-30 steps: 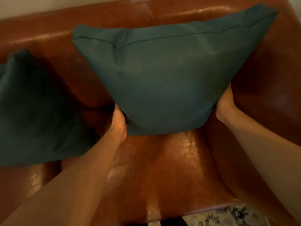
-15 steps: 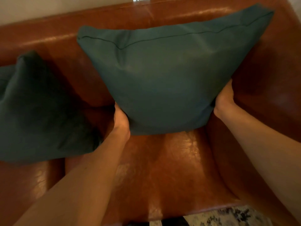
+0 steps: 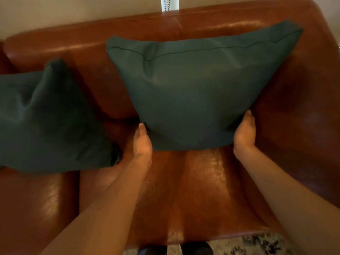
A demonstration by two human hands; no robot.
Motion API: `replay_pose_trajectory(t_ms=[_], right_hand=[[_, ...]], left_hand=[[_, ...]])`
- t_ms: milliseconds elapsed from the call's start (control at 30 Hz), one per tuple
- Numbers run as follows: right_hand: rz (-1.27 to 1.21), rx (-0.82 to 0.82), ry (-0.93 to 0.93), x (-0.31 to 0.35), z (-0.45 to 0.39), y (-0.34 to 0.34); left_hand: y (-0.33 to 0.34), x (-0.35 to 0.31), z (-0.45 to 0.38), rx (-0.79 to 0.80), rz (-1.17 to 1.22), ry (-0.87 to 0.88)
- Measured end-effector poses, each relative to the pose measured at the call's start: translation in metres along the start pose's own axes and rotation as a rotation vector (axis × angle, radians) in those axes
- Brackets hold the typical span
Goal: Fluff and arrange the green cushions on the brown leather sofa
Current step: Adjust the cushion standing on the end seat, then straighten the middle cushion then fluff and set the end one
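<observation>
Green cushion (image 3: pixel 198 92) stands upright against the sofa (image 3: pixel 193 190) back at 12 o'clock, left hand (image 3: pixel 142 142) and right hand (image 3: pixel 245 130) clamped on its lower corners. Second cushion (image 3: pixel 47 118) slumps at 9 o'clock, apparently unfluffed; roughly half remains.

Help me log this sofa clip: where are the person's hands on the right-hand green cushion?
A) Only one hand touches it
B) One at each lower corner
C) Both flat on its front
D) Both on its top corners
B: the left hand grips the lower left corner of the cushion and the right hand holds the lower right corner, while its top edge leans on the sofa back.
</observation>
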State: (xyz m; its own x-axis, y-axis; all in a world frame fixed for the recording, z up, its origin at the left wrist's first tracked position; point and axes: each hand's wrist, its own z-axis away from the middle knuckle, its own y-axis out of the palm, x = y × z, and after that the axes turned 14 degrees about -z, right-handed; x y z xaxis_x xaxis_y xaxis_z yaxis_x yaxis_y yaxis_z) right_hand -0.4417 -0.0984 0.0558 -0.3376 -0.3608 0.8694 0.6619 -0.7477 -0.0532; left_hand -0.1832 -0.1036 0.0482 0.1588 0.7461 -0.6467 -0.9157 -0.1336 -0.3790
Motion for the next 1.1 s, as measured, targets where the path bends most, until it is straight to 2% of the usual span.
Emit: replay_pose_trajectory(t_ms=[100,200,333,500,700,867,1100], right_hand=[[0.138,0.045,-0.040,-0.019,0.038,-0.014],[0.168,0.164,0.011,-0.037,0.077,-0.019],[0.241,0.357,0.029,-0.059,0.121,0.000],[0.313,0.515,0.105,-0.073,0.178,0.036],[0.429,0.570,0.174,-0.098,0.248,0.075],[0.398,0.496,0.188,-0.125,0.302,0.108],[0.324,0.465,0.164,-0.142,0.350,0.164]], left_hand=[[-0.018,0.011,0.020,0.031,-0.106,0.049],[-0.038,0.021,0.036,0.032,-0.167,0.091],[-0.065,0.042,0.051,0.058,-0.226,0.097],[-0.102,0.060,0.064,0.089,-0.169,0.047],[-0.189,0.094,0.044,0.125,-0.189,0.019],[-0.283,0.124,0.020,0.156,-0.211,0.013],[-0.384,0.130,-0.026,0.057,-0.242,-0.033]])
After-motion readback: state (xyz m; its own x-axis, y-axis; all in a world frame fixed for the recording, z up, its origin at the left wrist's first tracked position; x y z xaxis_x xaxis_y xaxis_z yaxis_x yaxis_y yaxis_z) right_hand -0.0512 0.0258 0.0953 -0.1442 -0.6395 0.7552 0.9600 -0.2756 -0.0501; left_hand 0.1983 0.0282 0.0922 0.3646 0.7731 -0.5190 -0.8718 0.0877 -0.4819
